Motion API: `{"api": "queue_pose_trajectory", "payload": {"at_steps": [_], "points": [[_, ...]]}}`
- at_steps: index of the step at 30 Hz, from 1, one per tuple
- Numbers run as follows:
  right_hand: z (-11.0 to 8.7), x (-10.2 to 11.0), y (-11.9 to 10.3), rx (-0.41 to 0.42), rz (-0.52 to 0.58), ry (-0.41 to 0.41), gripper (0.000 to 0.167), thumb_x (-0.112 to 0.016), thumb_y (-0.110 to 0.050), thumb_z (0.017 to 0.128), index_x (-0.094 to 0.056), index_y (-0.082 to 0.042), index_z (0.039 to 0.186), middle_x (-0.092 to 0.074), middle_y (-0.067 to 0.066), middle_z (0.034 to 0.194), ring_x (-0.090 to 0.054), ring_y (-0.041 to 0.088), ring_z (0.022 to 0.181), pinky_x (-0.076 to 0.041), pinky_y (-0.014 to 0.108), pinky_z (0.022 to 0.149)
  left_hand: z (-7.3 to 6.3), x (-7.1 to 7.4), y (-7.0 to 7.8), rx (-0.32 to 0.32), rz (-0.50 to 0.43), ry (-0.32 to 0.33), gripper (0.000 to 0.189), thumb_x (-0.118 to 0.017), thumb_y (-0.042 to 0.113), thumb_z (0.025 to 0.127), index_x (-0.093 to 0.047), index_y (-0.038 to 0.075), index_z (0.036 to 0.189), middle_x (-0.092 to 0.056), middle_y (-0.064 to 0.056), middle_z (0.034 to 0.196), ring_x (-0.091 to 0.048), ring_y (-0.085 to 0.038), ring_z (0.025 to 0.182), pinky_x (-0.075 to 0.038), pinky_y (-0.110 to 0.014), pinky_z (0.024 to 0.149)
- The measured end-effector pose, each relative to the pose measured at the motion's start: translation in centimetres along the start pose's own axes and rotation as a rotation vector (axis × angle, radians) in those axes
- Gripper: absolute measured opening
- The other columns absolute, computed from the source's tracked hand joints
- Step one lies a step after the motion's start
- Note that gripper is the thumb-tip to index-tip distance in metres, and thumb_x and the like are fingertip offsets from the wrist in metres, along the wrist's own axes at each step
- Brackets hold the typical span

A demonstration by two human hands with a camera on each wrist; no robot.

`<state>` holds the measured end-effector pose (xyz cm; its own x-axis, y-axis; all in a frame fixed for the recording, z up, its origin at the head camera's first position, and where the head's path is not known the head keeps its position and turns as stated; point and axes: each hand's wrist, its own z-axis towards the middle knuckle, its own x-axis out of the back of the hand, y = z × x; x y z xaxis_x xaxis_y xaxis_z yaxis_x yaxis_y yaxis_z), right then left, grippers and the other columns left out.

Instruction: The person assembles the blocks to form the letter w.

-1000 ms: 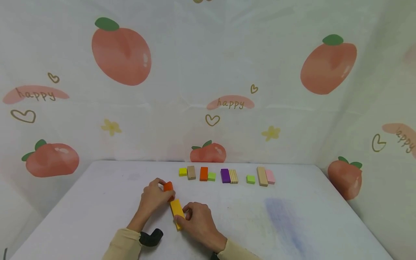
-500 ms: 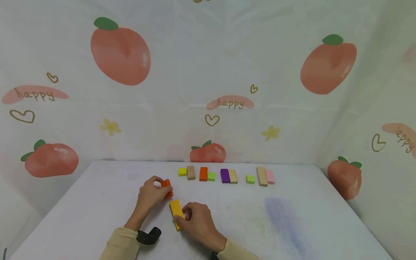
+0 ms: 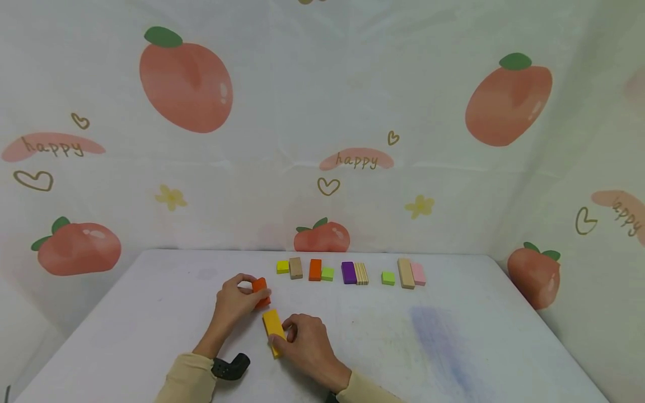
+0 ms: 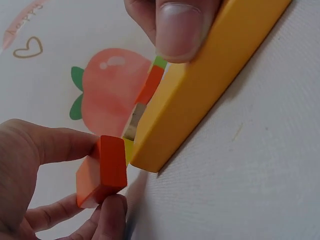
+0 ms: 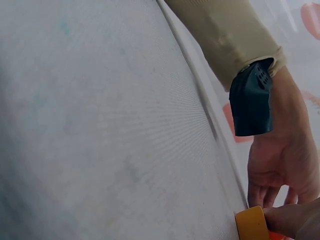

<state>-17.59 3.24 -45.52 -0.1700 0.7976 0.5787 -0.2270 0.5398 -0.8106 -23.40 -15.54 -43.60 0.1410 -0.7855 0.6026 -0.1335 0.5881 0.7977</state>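
My left hand [image 3: 234, 305] pinches an orange block [image 3: 260, 292] between thumb and fingers, just beyond the far end of a yellow block [image 3: 272, 327]. In the left wrist view, the orange block [image 4: 107, 167] shows its end face, with fingers above and the thumb below. The long yellow block [image 4: 187, 95] lies on the table, slanting past it. My right hand [image 3: 308, 344] holds that yellow block near its close end, thumb on one side and fingers at the other. The right wrist view catches only the end of the yellow block [image 5: 251, 223].
A row of blocks spans the back of the white table [image 3: 363, 347]: yellow [image 3: 283, 267], brown [image 3: 295, 268], orange [image 3: 314, 270], green [image 3: 327, 273], purple [image 3: 349, 272], striped [image 3: 361, 273], another green [image 3: 388, 278], tan [image 3: 406, 273] and pink [image 3: 418, 273]. A printed curtain [image 3: 282, 112] hangs behind.
My left hand has moved the orange block slightly away from the yellow block, then a little to the right. The right hand and yellow block stay nearly still.
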Motion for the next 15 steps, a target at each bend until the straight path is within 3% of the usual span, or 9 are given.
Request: {"api": "queue_pose_trajectory", "payload": {"at_steps": [8,15], "points": [[-0.03,0.00,-0.06,-0.018,0.003,-0.005,0.027,-0.082,-0.032,0.086,-0.073,-0.008,0.095,-0.052,-0.009,0.063,-0.046,0.006,0.059,-0.038,0.020,0.053,-0.20,-0.49,-0.08,-0.023,0.010,0.001,0.049,-0.079,0.033,0.085,-0.062,-0.001,0.116,-0.070,-0.017,0.091,-0.063,-0.024,0.076,-0.052,-0.028,0.062],[-0.07,-0.02,-0.09,-0.030,0.012,-0.005,0.028,-0.082,-0.033,0.086,-0.073,-0.008,0.095,-0.052,-0.008,0.063,-0.046,0.007,0.059,-0.038,0.020,0.053,-0.61,-0.61,0.13,-0.061,0.059,0.000,0.048,-0.083,0.031,0.081,-0.063,-0.002,0.109,-0.067,-0.012,0.084,-0.060,-0.023,0.074,-0.053,-0.031,0.062]]}}
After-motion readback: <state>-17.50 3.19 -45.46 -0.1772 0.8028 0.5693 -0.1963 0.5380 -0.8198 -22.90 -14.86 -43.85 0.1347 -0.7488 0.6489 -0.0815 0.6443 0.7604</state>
